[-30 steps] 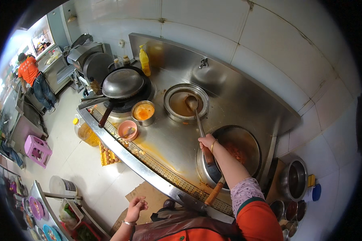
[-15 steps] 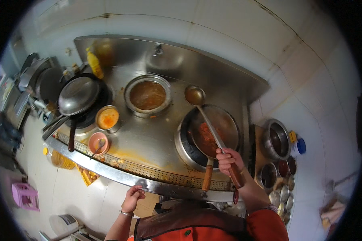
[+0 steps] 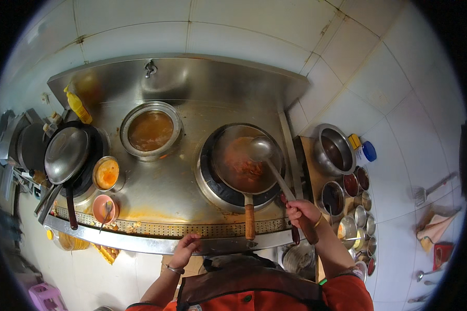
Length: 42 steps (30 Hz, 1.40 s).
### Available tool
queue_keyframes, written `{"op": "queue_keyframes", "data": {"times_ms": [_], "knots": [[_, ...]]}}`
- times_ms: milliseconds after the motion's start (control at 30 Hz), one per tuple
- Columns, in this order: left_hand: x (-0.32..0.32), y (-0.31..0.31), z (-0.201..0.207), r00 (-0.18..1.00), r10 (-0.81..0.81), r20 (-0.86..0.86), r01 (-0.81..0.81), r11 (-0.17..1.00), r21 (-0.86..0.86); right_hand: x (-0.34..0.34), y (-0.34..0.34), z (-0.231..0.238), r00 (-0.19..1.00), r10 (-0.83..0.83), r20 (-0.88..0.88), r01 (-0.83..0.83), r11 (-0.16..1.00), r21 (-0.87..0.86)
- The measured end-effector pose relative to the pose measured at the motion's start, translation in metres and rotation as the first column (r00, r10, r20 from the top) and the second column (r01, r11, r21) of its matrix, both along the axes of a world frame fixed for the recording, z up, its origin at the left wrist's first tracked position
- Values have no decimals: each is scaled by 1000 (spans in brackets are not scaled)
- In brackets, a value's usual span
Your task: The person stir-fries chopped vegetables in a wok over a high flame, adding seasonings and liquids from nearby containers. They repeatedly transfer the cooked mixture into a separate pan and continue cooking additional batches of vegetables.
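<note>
The right hand (image 3: 302,212) is closing its fingers around the handle of a ladle (image 3: 282,182). The ladle is slanting forward and left from this hand, its bowl lying over a wok (image 3: 228,179). Whether the bowl is touching the reddish food (image 3: 244,167) inside, I cannot tell. The wok is sitting on a burner ahead and to the left of the right hand, its wooden handle (image 3: 249,217) pointing back between the two hands.

The left hand (image 3: 187,248) is hovering free by the stove's front edge (image 3: 140,241), fingers loosely bent and a little apart; whether it is touching the edge, I cannot tell. A bangle (image 3: 175,270) is circling its wrist.

Ahead and left of the left hand, a pot (image 3: 177,124) is holding brown broth (image 3: 150,130). Further left of that hand, a pink bowl (image 3: 97,212) is holding a spoon (image 3: 108,208), and just beyond it a metal cup (image 3: 118,182) is holding orange liquid (image 3: 106,173). Beyond those, a lid (image 3: 66,154) is covering a dark pan.

To the right of the right hand, sauce tins (image 3: 332,198) are standing near a steel pot (image 3: 324,155).
</note>
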<state>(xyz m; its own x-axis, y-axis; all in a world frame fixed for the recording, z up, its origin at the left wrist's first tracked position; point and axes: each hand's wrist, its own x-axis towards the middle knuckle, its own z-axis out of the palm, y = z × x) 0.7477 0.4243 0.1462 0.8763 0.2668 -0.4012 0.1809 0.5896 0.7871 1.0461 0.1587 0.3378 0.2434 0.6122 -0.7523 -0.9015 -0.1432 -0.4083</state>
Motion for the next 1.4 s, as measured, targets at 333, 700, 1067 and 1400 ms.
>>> {"op": "queue_keyframes", "data": {"times_ms": [333,700,1067,1400], "knots": [[46,-34,22,988,-150,27,150,988,-31,-12,-24,-69,347,722,598,26,630,-776],[103,-136,97,923,-369,106,322,894,311,-37,-99,-74,134,655,744,121,734,-668],[160,-277,186,877,-459,-143,479,809,341,1,-291,-15,21,93,995,457,885,-92],[175,-337,201,713,-545,-442,689,427,585,-13,-718,-173,137,168,976,893,-447,-48]]}}
